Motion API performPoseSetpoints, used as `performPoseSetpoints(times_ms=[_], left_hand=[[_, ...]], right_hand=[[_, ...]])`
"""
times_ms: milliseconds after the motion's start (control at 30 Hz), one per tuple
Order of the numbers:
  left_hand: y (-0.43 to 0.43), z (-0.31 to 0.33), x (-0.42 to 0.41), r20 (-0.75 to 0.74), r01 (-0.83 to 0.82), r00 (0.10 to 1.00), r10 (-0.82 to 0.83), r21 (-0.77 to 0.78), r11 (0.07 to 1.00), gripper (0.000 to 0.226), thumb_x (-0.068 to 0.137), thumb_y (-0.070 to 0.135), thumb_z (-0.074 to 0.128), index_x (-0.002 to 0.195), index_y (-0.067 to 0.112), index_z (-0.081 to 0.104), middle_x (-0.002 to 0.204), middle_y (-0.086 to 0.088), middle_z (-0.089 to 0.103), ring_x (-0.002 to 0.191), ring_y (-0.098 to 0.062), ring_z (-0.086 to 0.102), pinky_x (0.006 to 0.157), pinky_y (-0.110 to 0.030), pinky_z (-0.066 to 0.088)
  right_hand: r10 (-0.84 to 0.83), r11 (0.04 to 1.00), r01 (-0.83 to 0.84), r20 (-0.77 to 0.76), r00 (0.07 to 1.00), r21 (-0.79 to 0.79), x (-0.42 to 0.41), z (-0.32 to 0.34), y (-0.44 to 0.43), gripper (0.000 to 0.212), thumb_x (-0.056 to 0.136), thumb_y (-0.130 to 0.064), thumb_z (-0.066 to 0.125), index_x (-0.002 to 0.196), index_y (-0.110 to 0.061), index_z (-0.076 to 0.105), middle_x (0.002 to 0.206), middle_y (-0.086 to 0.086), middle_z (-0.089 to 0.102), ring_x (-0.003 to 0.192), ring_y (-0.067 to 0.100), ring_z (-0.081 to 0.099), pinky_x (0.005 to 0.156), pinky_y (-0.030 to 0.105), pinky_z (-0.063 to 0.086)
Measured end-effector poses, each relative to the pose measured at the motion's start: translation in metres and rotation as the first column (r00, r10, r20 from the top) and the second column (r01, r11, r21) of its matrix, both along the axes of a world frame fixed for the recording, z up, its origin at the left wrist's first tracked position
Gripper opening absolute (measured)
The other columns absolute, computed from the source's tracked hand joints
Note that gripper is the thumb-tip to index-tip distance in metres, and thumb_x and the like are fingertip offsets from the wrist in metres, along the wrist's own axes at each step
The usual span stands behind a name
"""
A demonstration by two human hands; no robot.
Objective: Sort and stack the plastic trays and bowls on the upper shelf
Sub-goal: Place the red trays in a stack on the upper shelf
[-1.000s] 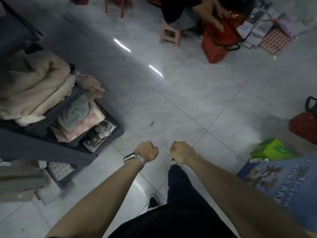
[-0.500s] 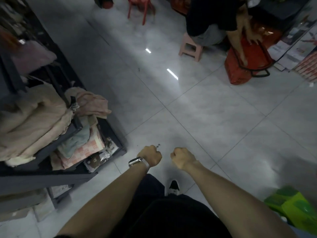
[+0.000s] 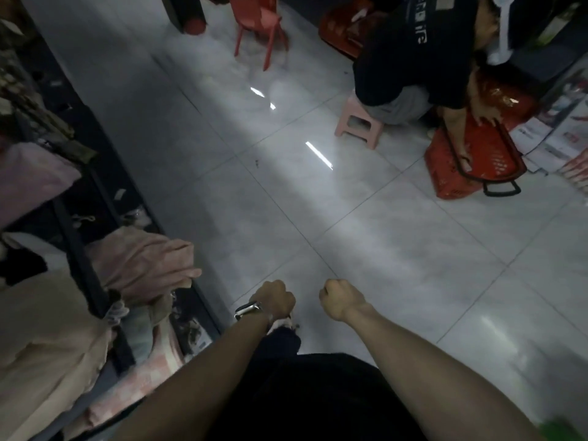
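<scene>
No plastic trays or bowls show in the head view. My left hand (image 3: 276, 297), with a watch on its wrist, is curled into a fist and holds nothing. My right hand (image 3: 340, 297) is a fist too, empty, a short gap to the right of the left one. Both hang out in front of me over the grey tiled floor (image 3: 366, 224). A dark shelf rack (image 3: 86, 275) stands at my left, its shelves filled with folded pink and beige cloths (image 3: 143, 265).
A person in dark clothes sits on a pink stool (image 3: 358, 122) at the far right, hands on a red shopping basket (image 3: 477, 160). A red chair (image 3: 257, 23) stands at the back. Boxes (image 3: 556, 128) line the right edge. Open floor lies ahead.
The view has tilted up and swung along the aisle, bringing the seated person, stool and red basket closer. The green box and printed bag at the right dropped out of sight. Both fists stay clenched.
</scene>
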State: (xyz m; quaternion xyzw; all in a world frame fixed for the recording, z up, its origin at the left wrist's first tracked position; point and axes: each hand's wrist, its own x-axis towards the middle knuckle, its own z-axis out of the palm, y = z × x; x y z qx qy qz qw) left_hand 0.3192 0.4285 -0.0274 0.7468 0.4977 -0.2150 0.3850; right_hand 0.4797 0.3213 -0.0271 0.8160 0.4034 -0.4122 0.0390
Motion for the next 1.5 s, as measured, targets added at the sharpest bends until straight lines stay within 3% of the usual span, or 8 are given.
performPoseSetpoints(times_ms=[133,300,500,667,1000,1200,1333,1500], left_hand=[[0.076,0.001,0.034,0.009,0.034,0.999,-0.033,-0.017,0.999,0.028,0.102,0.027,0.049,0.097,0.001,0.057,0.117,-0.023,0.061,0.098,-0.040,0.061,0.075,-0.034,0.039],[0.159,0.005,0.092,-0.018,0.077,0.997,-0.076,0.025,0.997,0.032,0.096,0.026,0.051,0.069,0.014,0.041,0.103,-0.023,0.067,0.091,-0.040,0.064,0.074,-0.035,0.045],[0.252,0.001,0.169,-0.050,0.074,0.996,-0.075,-0.012,0.997,0.032,0.097,0.025,0.049,0.105,-0.003,0.062,0.117,-0.024,0.067,0.105,-0.043,0.066,0.084,-0.041,0.053],[0.333,0.000,0.244,-0.088,0.033,0.996,-0.034,-0.016,0.999,0.022,0.096,0.025,0.048,0.080,0.010,0.047,0.107,-0.019,0.064,0.095,-0.038,0.063,0.075,-0.034,0.046],[0.467,0.019,0.375,-0.099,-0.032,0.995,0.030,-0.018,0.999,0.017,0.089,0.024,0.047,0.088,0.011,0.060,0.097,-0.012,0.063,0.084,-0.033,0.059,0.071,-0.033,0.045],[0.579,-0.012,0.414,-0.107,-0.118,0.988,0.113,-0.036,0.992,0.039,0.087,0.031,0.045,0.110,0.004,0.062,0.101,-0.015,0.067,0.081,-0.034,0.063,0.066,-0.034,0.046],[0.664,0.004,0.433,-0.070,-0.084,0.994,0.081,-0.044,0.995,0.022,0.094,0.024,0.047,0.074,0.015,0.049,0.105,-0.017,0.067,0.092,-0.036,0.067,0.071,-0.033,0.047],[0.770,0.013,0.453,-0.070,-0.035,0.997,0.032,-0.049,0.998,0.019,0.094,0.022,0.048,0.078,0.011,0.048,0.112,-0.020,0.067,0.091,-0.037,0.065,0.069,-0.032,0.043]], right_hand=[[-0.011,1.000,0.011,0.007,1.000,0.023,0.034,0.008,0.075,0.042,0.111,-0.033,0.032,0.125,-0.007,0.063,0.132,0.013,0.063,0.112,0.029,0.063,0.087,0.034,0.051],[-0.012,0.999,0.011,0.016,1.000,0.030,0.085,0.010,0.157,0.039,0.111,-0.030,0.033,0.121,-0.007,0.064,0.131,0.013,0.064,0.113,0.030,0.063,0.083,0.033,0.047],[0.012,1.000,-0.012,0.001,1.000,0.004,0.164,-0.009,0.245,0.041,0.111,-0.029,0.036,0.127,-0.004,0.064,0.136,0.014,0.061,0.113,0.031,0.064,0.082,0.032,0.047],[0.137,0.990,-0.136,0.020,0.990,-0.038,0.246,-0.011,0.329,0.029,0.106,-0.022,0.046,0.114,-0.006,0.067,0.126,0.013,0.068,0.110,0.029,0.066,0.078,0.031,0.047],[0.183,0.983,-0.183,-0.022,0.983,0.026,0.360,-0.001,0.487,0.038,0.110,-0.028,0.038,0.122,-0.001,0.062,0.134,0.017,0.063,0.117,0.033,0.062,0.091,0.034,0.048],[0.194,0.981,-0.194,0.003,0.981,0.028,0.409,-0.005,0.600,0.039,0.109,-0.028,0.037,0.124,-0.002,0.062,0.136,0.017,0.062,0.119,0.033,0.062,0.094,0.035,0.048],[0.147,0.989,-0.147,0.021,0.989,0.012,0.439,-0.004,0.682,0.040,0.110,-0.027,0.036,0.124,-0.001,0.063,0.136,0.016,0.062,0.118,0.032,0.062,0.094,0.034,0.048],[0.050,0.999,-0.051,0.035,0.998,0.007,0.469,0.003,0.777,0.039,0.110,-0.026,0.035,0.125,-0.002,0.062,0.136,0.015,0.061,0.119,0.030,0.062,0.093,0.033,0.047]])
